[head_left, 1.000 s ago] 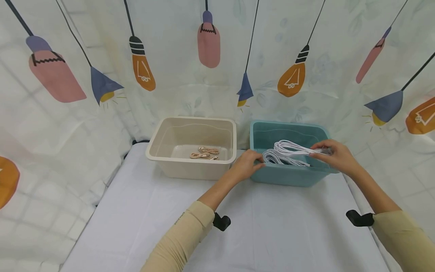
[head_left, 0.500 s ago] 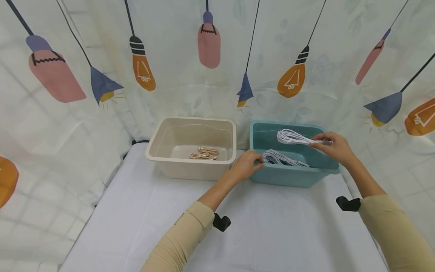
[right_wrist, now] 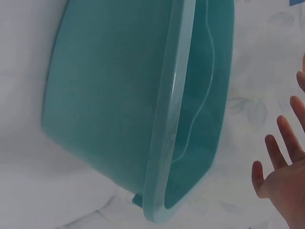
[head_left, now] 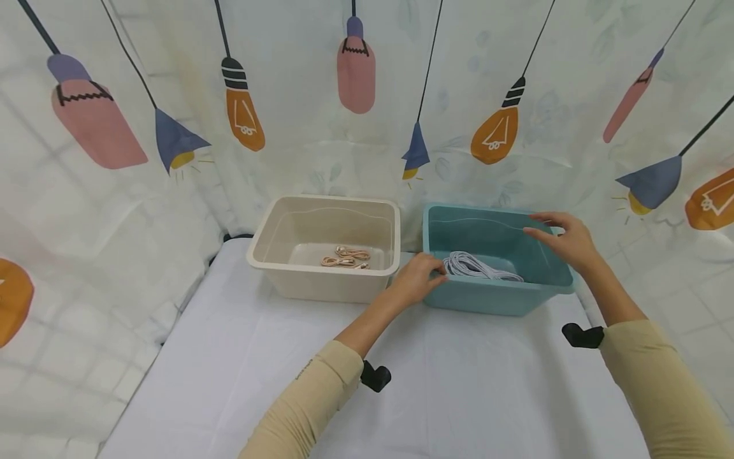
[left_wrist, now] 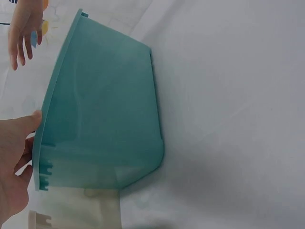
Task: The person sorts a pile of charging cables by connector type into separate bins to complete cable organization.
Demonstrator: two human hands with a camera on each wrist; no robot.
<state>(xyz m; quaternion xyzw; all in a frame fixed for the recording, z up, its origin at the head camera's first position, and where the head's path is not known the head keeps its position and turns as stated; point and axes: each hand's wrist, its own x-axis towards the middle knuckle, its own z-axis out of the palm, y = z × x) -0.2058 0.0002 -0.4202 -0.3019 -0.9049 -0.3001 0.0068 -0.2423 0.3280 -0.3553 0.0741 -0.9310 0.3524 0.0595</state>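
Note:
In the head view, the teal plastic bin (head_left: 493, 303) stands at the right of the table. My left hand (head_left: 417, 280) holds its front-left corner; in the left wrist view the thumb (left_wrist: 36, 117) lies against the rim's outside, with other fingers on the inner side. Coiled white cable (head_left: 478, 266) lies inside near the front wall, which hides part of the bin's floor. Over the bin's right end, my right hand (head_left: 568, 242) hovers with thumb and fingers apart and nothing between them. The right wrist view shows its fingers (right_wrist: 288, 133) spread beside the bin.
Left of the teal bin stands a cream bin (head_left: 321, 287) holding a few small gold-coloured cable coils (head_left: 346, 257). Both bins sit on a white-covered table (head_left: 459, 395), close to a curtain (head_left: 298, 153) printed with lamps.
My right hand lifted a white cable bundle off the other coil, moved it back, and let it go over the teal bin; the fingers have spread. My left hand has stayed at the corner.

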